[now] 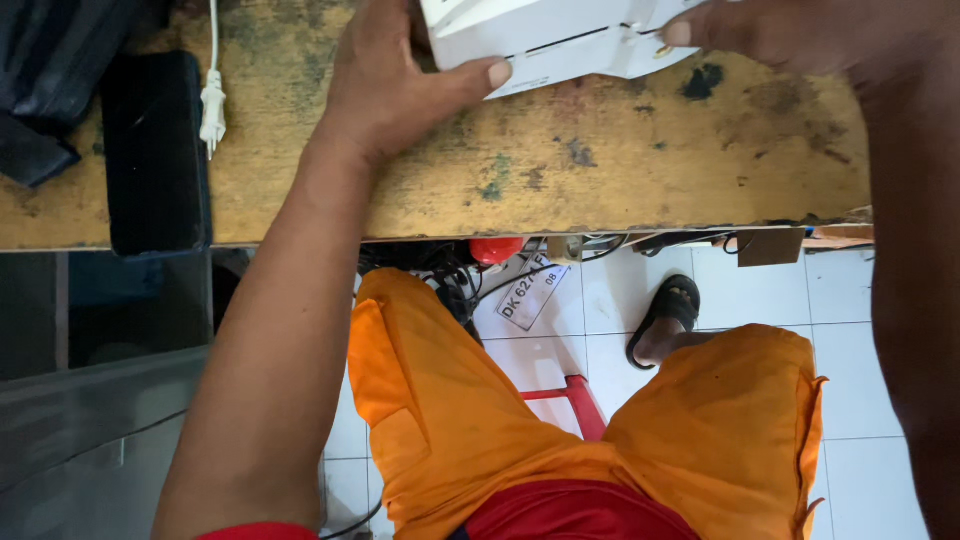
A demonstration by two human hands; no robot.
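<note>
Head view: a white cardboard box (545, 40) lies at twelve o'clock on the worn yellow desk (620, 160), its long axis running from nine to three o'clock, the flap edge tilted slightly up to the right. The left hand (400, 85) has its grip clamped on the box's left end, thumb along the lower edge. The right hand (780, 35) presses fingertips on the right flap. A black phone (155, 150) lies at nine o'clock, with a white plug (212, 110) just beside it.
</note>
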